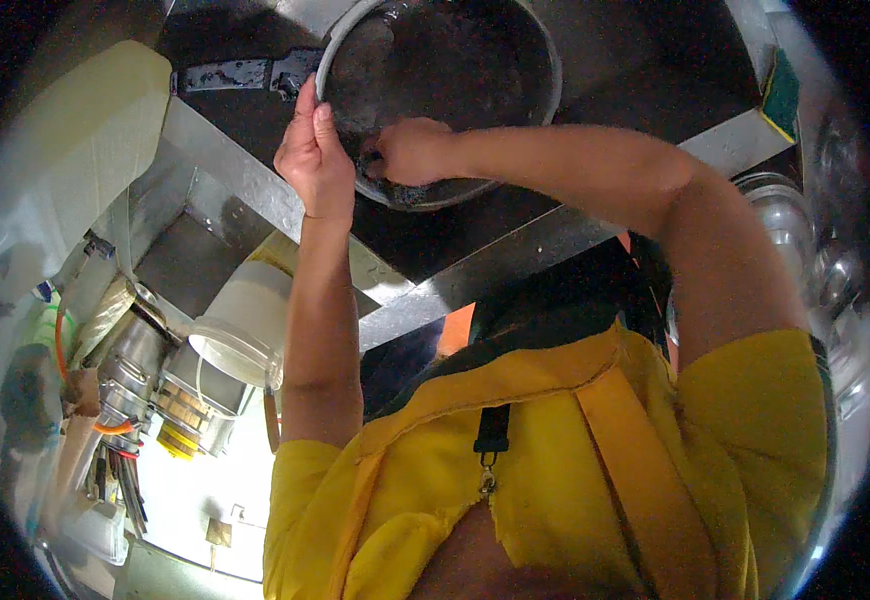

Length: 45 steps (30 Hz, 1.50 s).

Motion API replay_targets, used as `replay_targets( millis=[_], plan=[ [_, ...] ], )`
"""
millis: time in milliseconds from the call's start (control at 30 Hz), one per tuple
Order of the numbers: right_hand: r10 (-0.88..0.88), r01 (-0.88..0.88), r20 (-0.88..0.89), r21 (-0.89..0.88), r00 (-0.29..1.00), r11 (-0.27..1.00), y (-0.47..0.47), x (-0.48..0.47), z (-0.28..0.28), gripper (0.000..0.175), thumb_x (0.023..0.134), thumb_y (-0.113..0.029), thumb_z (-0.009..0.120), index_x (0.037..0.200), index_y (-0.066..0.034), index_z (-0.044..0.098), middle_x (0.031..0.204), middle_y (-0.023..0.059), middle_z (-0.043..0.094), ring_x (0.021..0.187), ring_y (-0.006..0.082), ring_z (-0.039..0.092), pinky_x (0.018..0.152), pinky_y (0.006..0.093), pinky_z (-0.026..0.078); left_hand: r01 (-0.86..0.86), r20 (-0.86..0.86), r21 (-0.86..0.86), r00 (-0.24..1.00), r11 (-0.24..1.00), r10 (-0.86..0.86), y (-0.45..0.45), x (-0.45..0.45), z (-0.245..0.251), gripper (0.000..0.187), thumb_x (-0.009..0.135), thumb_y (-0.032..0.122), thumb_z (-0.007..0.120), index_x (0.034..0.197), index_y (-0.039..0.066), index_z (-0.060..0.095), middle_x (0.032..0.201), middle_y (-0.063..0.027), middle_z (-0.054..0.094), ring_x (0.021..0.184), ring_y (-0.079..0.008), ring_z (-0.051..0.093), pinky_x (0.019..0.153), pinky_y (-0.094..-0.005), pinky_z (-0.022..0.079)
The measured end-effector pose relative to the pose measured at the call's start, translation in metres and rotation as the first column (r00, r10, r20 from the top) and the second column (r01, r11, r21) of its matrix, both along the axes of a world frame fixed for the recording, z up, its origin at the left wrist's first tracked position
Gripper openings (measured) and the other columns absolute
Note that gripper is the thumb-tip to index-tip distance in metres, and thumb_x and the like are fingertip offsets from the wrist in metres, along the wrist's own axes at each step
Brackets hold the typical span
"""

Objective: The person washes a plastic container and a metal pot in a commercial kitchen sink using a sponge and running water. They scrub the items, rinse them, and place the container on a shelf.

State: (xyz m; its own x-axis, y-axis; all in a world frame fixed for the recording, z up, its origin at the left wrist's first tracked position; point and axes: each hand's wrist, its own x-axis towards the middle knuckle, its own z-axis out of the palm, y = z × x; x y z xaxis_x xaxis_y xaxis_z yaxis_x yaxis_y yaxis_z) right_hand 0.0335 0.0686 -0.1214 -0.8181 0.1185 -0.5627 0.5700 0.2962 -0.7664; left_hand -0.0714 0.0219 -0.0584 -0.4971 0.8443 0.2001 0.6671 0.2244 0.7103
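Note:
A large round metal pan (465,67) with a dark, wet-looking inside lies tilted in a metal sink basin (622,60). At the pan's left rim is my left hand (317,154), fingers and thumb pinching the edge. My right hand (412,151) is curled inside the pan at its lower left, pressed to the inner surface. Something dark shows at its fingers, too hidden to name, with a little foam near it. The pan's long flat handle (228,76), stained and worn, reaches out to the left behind my left hand.
The sink's metal edge (472,259) runs between my body and the pan. A green and yellow scouring sponge (780,97) stands on the right ledge. At the left are a second basin (194,259), a white plastic bucket (243,322) and metal pots (127,360). Metal bowls (776,210) sit far right.

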Motion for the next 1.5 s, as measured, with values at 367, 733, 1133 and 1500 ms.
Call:
replay_targets(
  millis=[367, 733, 1133, 1500],
  plan=[
    [0.371, -0.363, 0.066, 0.425, 0.926, 0.829, 0.016, 0.025, -0.077, 0.030, 0.087, -0.019, 0.053, 0.114, -0.0135, 0.064, 0.120, 0.0109, 0.061, 0.111, 0.0274, 0.058, 0.089, 0.0452, 0.048, 0.131, -0.069, -0.152, 0.987, 0.980, -0.143, 0.001, -0.009, 0.015, 0.041, 0.082, 0.007, 0.065, 0.122, 0.008, 0.057, 0.086, -0.0121, 0.067, 0.073, -0.0195, 0.065, 0.067, -0.0301, 0.051],
    [0.177, -0.173, 0.074, -0.058, 0.981, 0.983, 0.000, -0.008, -0.030, 0.041, 0.087, -0.033, 0.050, 0.123, -0.0156, 0.059, 0.119, 0.0136, 0.061, 0.110, 0.0325, 0.058, 0.091, 0.0471, 0.045, 0.183, -0.103, -0.390, 0.965, 0.902, -0.240, -0.022, -0.028, 0.017, 0.054, 0.076, 0.011, 0.066, 0.121, 0.006, 0.036, 0.094, -0.0099, 0.067, 0.069, -0.0244, 0.065, 0.063, -0.0361, 0.050],
    [0.294, -0.311, 0.115, 0.180, 0.949, 0.933, 0.004, -0.011, -0.015, 0.036, 0.083, -0.023, 0.049, 0.117, -0.0163, 0.061, 0.109, 0.0158, 0.063, 0.100, 0.0329, 0.063, 0.080, 0.0468, 0.051, 0.141, -0.063, -0.361, 0.982, 0.922, -0.175, -0.022, -0.025, 0.017, 0.050, 0.076, 0.009, 0.064, 0.119, 0.005, 0.039, 0.089, -0.0127, 0.066, 0.074, -0.0259, 0.066, 0.068, -0.0347, 0.052],
    [0.249, -0.272, 0.163, 0.140, 0.955, 0.952, 0.001, -0.009, -0.019, 0.037, 0.083, -0.023, 0.050, 0.120, -0.0210, 0.057, 0.109, 0.0143, 0.064, 0.100, 0.0338, 0.062, 0.082, 0.0469, 0.050, 0.161, -0.076, -0.377, 0.976, 0.912, -0.204, -0.022, -0.022, 0.022, 0.045, 0.077, 0.007, 0.060, 0.117, 0.004, 0.040, 0.086, -0.0136, 0.065, 0.072, -0.0304, 0.066, 0.066, -0.0386, 0.052]
  ],
)
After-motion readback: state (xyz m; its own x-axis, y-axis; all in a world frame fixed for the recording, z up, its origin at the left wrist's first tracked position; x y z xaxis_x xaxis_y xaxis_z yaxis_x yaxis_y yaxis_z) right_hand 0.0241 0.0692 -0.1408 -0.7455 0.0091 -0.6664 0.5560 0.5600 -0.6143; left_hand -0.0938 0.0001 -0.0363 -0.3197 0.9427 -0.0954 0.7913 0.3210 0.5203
